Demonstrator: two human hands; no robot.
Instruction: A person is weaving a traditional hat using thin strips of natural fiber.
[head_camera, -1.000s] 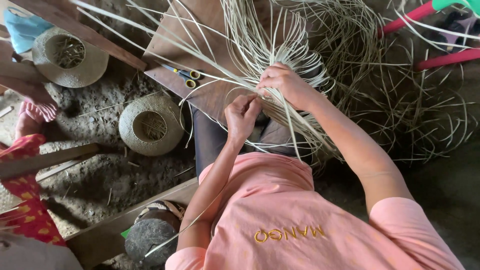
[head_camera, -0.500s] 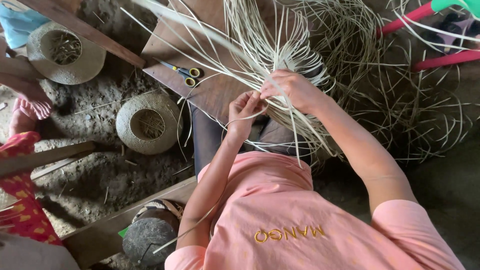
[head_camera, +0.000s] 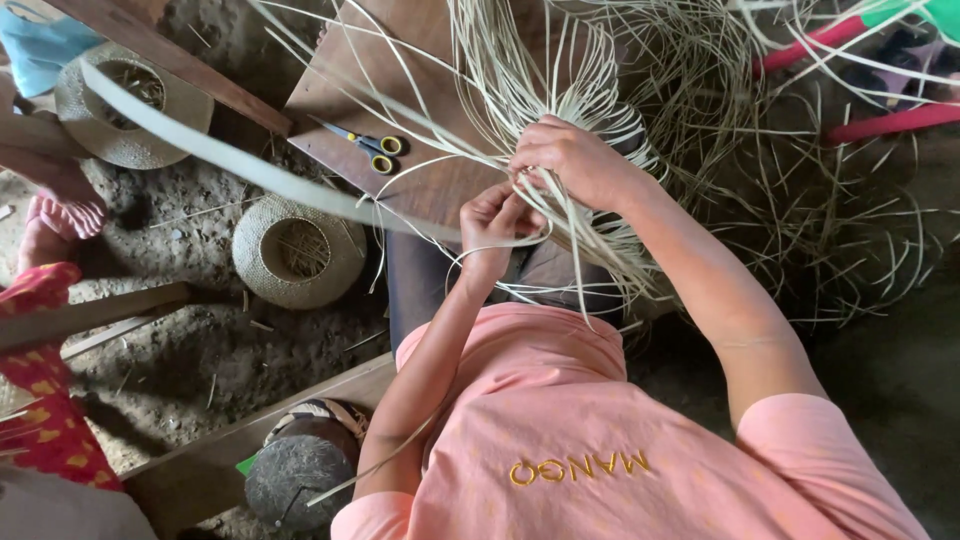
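Fingers of the left hand (head_camera: 495, 225) pinch pale cane strips (head_camera: 560, 110), steadying them; at two o'clock, the right hand (head_camera: 575, 160) curls closed around the bundle rising from a half-woven basket (head_camera: 600, 230) on the lap.

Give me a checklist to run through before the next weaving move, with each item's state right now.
1. Left hand pinching a cane strip: ok.
2. Right hand closed on the bundle of strips: ok.
3. Scissors on the wooden board by the work: ok.
4. Loose strips untangled: not ok.
5. Grip firmness: cannot tell.
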